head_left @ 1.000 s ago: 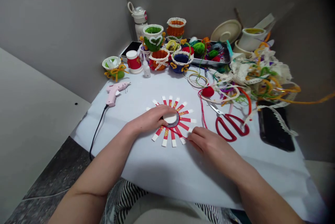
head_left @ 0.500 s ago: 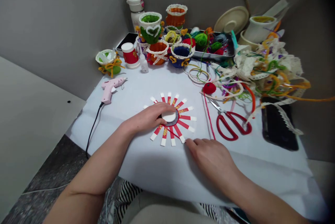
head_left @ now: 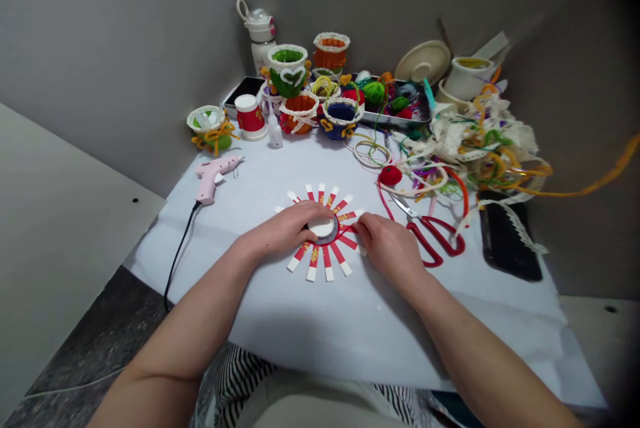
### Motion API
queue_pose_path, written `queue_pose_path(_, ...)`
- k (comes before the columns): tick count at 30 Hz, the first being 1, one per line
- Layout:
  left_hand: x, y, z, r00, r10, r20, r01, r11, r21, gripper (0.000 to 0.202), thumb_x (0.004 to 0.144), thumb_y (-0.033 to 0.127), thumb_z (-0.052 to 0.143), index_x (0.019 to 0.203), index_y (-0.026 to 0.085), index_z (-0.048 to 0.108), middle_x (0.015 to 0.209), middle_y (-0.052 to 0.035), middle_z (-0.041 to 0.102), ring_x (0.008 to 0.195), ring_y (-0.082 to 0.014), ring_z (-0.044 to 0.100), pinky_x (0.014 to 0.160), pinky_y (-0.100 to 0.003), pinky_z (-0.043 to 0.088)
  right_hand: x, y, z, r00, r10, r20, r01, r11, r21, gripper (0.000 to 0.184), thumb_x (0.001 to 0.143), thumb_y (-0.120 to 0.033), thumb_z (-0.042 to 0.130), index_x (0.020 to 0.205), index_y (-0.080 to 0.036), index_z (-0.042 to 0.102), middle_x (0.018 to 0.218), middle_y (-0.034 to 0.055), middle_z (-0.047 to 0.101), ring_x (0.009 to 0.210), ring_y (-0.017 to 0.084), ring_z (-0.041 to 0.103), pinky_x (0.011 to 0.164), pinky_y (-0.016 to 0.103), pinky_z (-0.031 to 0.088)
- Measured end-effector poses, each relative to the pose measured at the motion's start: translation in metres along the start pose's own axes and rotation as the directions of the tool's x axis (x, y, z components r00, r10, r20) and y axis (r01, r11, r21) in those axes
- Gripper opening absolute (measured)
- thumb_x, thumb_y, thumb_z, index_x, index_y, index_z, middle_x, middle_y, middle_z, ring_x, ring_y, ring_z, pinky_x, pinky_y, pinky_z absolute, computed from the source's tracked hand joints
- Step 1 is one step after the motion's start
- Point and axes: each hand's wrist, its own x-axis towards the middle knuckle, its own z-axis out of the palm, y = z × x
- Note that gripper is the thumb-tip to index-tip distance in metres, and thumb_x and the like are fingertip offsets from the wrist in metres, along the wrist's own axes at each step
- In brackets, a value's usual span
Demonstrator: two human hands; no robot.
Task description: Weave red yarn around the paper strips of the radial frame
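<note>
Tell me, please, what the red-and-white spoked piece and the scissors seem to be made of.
Spoked piece: probably matt paper or card, given its flat, printed strips. Scissors: likely polished metal blades, from their silvery gleam; handles probably smooth plastic, given their even red.

1. My right hand (head_left: 390,246), half a second ago at the near-right strip tips, now sits at the right-hand strips (head_left: 350,216), closer to the white disc (head_left: 321,228).
2. The red yarn (head_left: 349,229) at my fingertips now crosses those strips, no longer the near ones.
3. Its length beside the red ball (head_left: 391,175), previously straight, now curves.
4. My hand now partly hides one handle of the scissors (head_left: 419,216).
</note>
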Motion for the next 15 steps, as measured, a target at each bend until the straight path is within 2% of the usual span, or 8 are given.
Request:
queue_pose_path(3, -0.001, 0.000, 0.000, 1.000, -0.003, -0.007, 0.003, 1.000, -0.022, 0.055, 0.084, -0.002, 0.058, 0.131, 0.025, 0.060, 0.138, -0.0075, 0.065, 0.131, -0.0236, 0.057, 0.114, -0.045, 0.044, 0.003, 0.005, -0.009, 0.997, -0.065, 0.039, 0.064, 0.998, 0.027, 0.019, 0.102, -0.027, 0.051, 0.107, -0.019, 0.068, 0.094, 0.0079, 0.076, 0.083, 0.023, 0.068, 0.065, 0.031, 0.034)
queue_pose_path(5, -0.001, 0.000, 0.001, 1.000, -0.008, -0.007, 0.008, 0.999, -0.039, 0.055, 0.082, -0.002, 0.059, 0.130, 0.026, 0.062, 0.137, -0.0062, 0.066, 0.131, -0.0246, 0.057, 0.114, -0.046, 0.044, 0.007, 0.014, -0.022, 0.994, -0.093, 0.051, 0.092, 0.996, 0.007, 0.024, 0.098, -0.020, 0.053, 0.116, -0.019, 0.068, 0.101, 0.0099, 0.077, 0.089, 0.025, 0.070, 0.071, 0.032, 0.040)
queue_pose_path(8, -0.001, 0.000, 0.000, 0.999, -0.027, -0.017, 0.026, 0.998, -0.065, 0.056, 0.081, -0.003, 0.057, 0.128, 0.027, 0.064, 0.137, -0.0066, 0.066, 0.131, -0.0251, 0.058, 0.114, -0.045, 0.045, 0.021, 0.038, -0.048, 0.992, -0.125, 0.035, 0.126, 0.991, -0.035, 0.036, 0.091, -0.011, 0.054, 0.124, -0.016, 0.067, 0.117, 0.0138, 0.075, 0.106, 0.029, 0.069, 0.087, 0.038, 0.046)
queue_pose_path(10, -0.001, 0.001, 0.000, 1.000, -0.025, -0.013, 0.024, 0.997, -0.072, 0.056, 0.081, -0.001, 0.058, 0.129, 0.028, 0.064, 0.139, -0.0064, 0.065, 0.131, -0.0256, 0.058, 0.114, -0.046, 0.044, 0.033, 0.059, -0.066, 0.979, -0.193, 0.068, 0.194, 0.981, -0.004, 0.044, 0.087, -0.013, 0.060, 0.130, -0.019, 0.065, 0.130, 0.0130, 0.070, 0.120, 0.031, 0.063, 0.099, 0.043, 0.045)
queue_pose_path(12, -0.002, 0.002, -0.001, 1.000, -0.020, -0.021, 0.018, 0.997, -0.078, 0.055, 0.081, 0.000, 0.058, 0.128, 0.028, 0.065, 0.137, -0.0064, 0.066, 0.130, -0.0259, 0.058, 0.113, -0.046, 0.044, 0.048, 0.079, -0.079, 0.967, -0.232, 0.102, 0.225, 0.972, 0.073, 0.049, 0.084, -0.015, 0.065, 0.132, -0.022, 0.065, 0.134, 0.0112, 0.067, 0.124, 0.030, 0.061, 0.100, 0.041, 0.047)
queue_pose_path(13, -0.002, 0.002, -0.001, 1.000, -0.019, -0.022, 0.017, 0.997, -0.077, 0.054, 0.081, 0.000, 0.058, 0.128, 0.028, 0.065, 0.137, -0.0065, 0.067, 0.130, -0.0261, 0.058, 0.113, -0.046, 0.044, 0.056, 0.086, -0.082, 0.976, -0.206, 0.077, 0.198, 0.976, 0.096, 0.046, 0.085, -0.016, 0.063, 0.131, -0.021, 0.066, 0.131, 0.0122, 0.068, 0.122, 0.029, 0.062, 0.099, 0.039, 0.048)
queue_pose_path(15, -0.003, 0.003, -0.001, 1.000, -0.020, -0.022, 0.019, 0.997, -0.071, 0.054, 0.082, 0.001, 0.058, 0.129, 0.027, 0.065, 0.137, -0.0066, 0.066, 0.130, -0.0262, 0.058, 0.113, -0.045, 0.044, 0.074, 0.093, -0.083, 0.999, -0.047, -0.025, 0.049, 0.994, 0.094, 0.033, 0.091, -0.018, 0.057, 0.122, -0.015, 0.070, 0.123, 0.0167, 0.071, 0.112, 0.028, 0.065, 0.095, 0.039, 0.049)
